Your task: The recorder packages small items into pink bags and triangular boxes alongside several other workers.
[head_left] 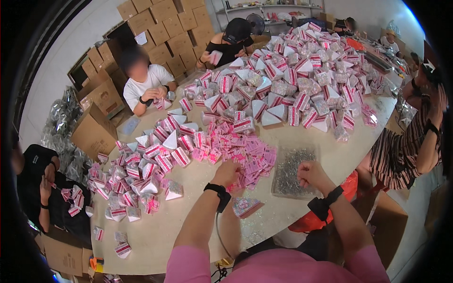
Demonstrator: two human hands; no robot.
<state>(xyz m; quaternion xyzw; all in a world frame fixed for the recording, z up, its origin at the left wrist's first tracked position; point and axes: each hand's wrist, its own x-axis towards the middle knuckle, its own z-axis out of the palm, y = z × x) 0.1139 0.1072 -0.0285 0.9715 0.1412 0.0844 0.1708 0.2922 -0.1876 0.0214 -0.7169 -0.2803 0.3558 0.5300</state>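
My left hand (pixel 227 173) reaches to the near edge of a loose heap of pink printed cards (pixel 257 162). Its fingers are curled in, and whether a card is between them is hidden. Over the right side of a clear shallow tray (pixel 278 192) is my right hand (pixel 311 174), fingertips drawn together; anything pinched there is too small to make out. Many small silvery metal pieces (pixel 293 165) fill the tray. On the table before me, between my forearms, lies a single wedge-shaped clear packet (pixel 245 206) with glittery contents and a pink edge.
A tall mound of wedge-shaped packets (pixel 292 85) with pink labels covers the table's far side. A smaller pile (pixel 141 170) spreads to the left. Several people sit around the table (pixel 188 236). Cardboard boxes (pixel 96 132) stand at left, and a red bag (pixel 347 188) hangs beside my right arm.
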